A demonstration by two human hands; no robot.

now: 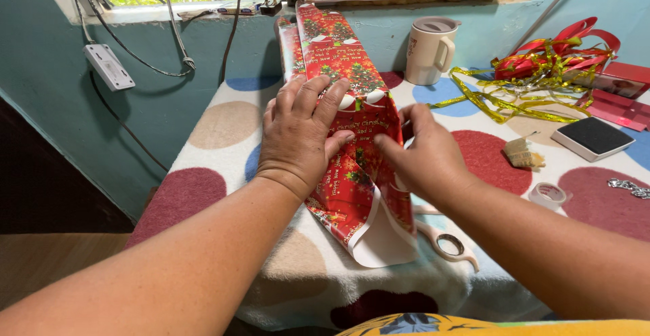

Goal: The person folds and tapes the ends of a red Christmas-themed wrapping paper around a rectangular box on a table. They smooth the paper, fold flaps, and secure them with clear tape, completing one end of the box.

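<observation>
Two bare forearms fill the lower frame, reaching up to the centre. The left hand (298,136) lies flat, fingers spread, pressing down on the red festive-patterned wrapping paper (352,173) at mid-frame. The right hand (423,153) pinches a folded edge of that paper just beside it, fingers curled together. The paper runs from the upper centre down over the bench (217,126), which is draped in a white cloth with large coloured dots. White-handled scissors (450,244) lie under the right wrist. A small clear tape roll (548,195) sits lower right, a cream lidded mug (430,50) upper centre-right, and tangled gold and red ribbon (535,78) upper right.
</observation>
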